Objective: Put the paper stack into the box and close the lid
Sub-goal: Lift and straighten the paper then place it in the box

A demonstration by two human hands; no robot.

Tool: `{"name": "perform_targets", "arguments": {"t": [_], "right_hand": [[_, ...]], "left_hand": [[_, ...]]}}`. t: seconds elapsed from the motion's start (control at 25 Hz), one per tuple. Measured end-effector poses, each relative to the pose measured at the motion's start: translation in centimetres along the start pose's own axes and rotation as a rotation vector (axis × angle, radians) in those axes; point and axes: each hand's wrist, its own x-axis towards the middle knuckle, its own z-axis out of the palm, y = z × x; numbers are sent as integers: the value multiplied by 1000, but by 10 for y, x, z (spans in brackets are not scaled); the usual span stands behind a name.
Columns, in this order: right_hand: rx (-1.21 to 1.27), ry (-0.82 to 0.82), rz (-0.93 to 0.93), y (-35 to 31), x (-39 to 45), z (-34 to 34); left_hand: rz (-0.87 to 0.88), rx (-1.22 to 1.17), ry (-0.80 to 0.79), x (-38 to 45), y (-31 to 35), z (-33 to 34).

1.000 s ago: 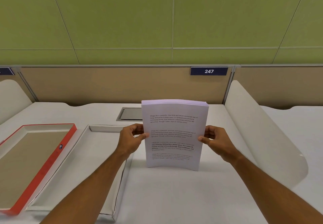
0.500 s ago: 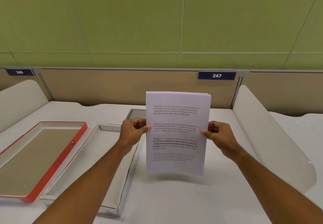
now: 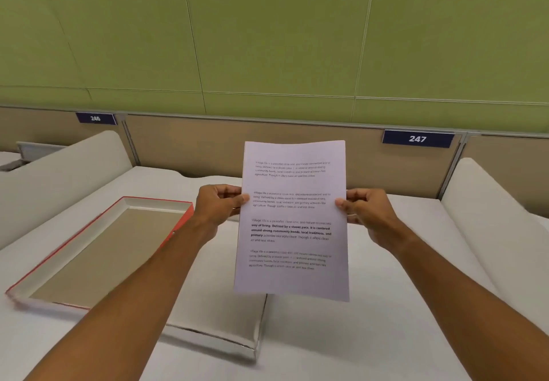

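Observation:
I hold a stack of white printed paper (image 3: 292, 220) upright in the air, clear of the desk. My left hand (image 3: 218, 206) grips its left edge and my right hand (image 3: 367, 212) grips its right edge. Below and to the left lies the open white box (image 3: 231, 315), mostly hidden by my left forearm; the stack's lower left corner hangs over the box's right side. The red-rimmed lid (image 3: 98, 250) lies upside down on the desk left of the box, touching it.
A white desk (image 3: 356, 336) with curved white dividers at the left (image 3: 59, 169) and the right (image 3: 499, 217). Behind stands a tan partition with number plates 246 (image 3: 95, 118) and 247 (image 3: 417, 138), and a green wall above.
The paper stack has risen off the desk and moved left toward the box. Both hands kept their grip on its edges. The view has swung left.

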Motion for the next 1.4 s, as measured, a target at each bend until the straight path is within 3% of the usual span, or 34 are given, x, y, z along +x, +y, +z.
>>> {"name": "perform_targets", "arguments": {"t": [0.36, 0.72, 1.04, 1.4], "right_hand": [[-67, 175, 315, 48, 22, 131], [-211, 335, 575, 101, 33, 190], [-367, 341, 621, 121, 40, 212], [-684, 322, 581, 130, 50, 221]], "left_hand": [[-259, 136, -48, 69, -48, -97], [-500, 296, -64, 96, -105, -114], [-504, 443, -101, 104, -129, -116], [-347, 883, -147, 107, -141, -108]]}}
